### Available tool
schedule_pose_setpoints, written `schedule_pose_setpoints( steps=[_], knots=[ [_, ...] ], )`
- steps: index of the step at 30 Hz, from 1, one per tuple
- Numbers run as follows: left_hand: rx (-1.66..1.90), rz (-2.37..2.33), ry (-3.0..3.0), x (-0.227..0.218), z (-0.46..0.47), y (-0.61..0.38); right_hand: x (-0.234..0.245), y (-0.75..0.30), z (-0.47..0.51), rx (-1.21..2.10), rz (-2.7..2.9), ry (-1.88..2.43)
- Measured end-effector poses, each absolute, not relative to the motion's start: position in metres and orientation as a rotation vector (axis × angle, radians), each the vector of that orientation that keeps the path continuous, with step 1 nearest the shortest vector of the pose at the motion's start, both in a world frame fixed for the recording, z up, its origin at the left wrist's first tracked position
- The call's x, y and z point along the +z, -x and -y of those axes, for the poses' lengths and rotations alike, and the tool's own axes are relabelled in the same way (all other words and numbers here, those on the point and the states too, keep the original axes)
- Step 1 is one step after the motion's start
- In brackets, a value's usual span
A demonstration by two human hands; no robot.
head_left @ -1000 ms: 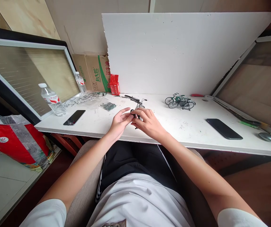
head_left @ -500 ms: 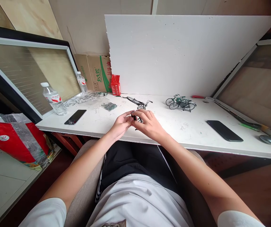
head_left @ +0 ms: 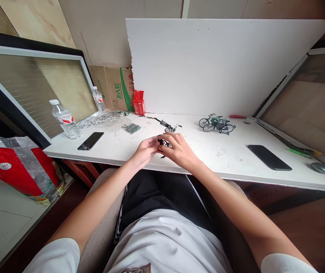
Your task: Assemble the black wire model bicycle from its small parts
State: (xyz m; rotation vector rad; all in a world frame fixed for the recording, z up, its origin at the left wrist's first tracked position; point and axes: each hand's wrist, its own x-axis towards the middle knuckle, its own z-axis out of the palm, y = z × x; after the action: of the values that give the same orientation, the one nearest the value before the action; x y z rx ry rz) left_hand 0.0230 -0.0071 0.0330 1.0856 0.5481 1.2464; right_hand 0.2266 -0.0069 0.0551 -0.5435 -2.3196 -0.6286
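Over the front of the white table (head_left: 208, 151), my left hand (head_left: 147, 149) and my right hand (head_left: 179, 149) meet with fingers closed. Between their fingertips is a small black model bicycle part (head_left: 165, 143) with a curved piece and thin spokes; much of it is covered by the fingers. Just beyond my fingertips shows a dark slender model bicycle assembly (head_left: 166, 125) with handlebars. Whether it joins the held part cannot be seen. Off to the right, several green and black model bicycles (head_left: 216, 124) stand close together.
Left on the table are a bag of green parts (head_left: 131, 128), thin dark frames of parts (head_left: 105, 117), a phone (head_left: 91, 140) and a water bottle (head_left: 66, 120). A red box (head_left: 139, 102) stands at the back. Another phone (head_left: 269, 157) and a mouse (head_left: 322, 168) lie right.
The slender bicycle assembly beyond my fingers has turned and now looks narrower, reaching farther left. The spoked part between my fingers shows slightly more. My hands have barely moved.
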Motion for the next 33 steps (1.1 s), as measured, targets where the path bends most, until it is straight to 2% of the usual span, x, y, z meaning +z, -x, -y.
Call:
schedule_pose_setpoints(
  steps=[33],
  knots=[
    [1.161, -0.53, -1.097, 0.0393, 0.0099, -0.021, 0.062, -0.2235, 0.0147, -0.61, 2.368, 0.547]
  ],
)
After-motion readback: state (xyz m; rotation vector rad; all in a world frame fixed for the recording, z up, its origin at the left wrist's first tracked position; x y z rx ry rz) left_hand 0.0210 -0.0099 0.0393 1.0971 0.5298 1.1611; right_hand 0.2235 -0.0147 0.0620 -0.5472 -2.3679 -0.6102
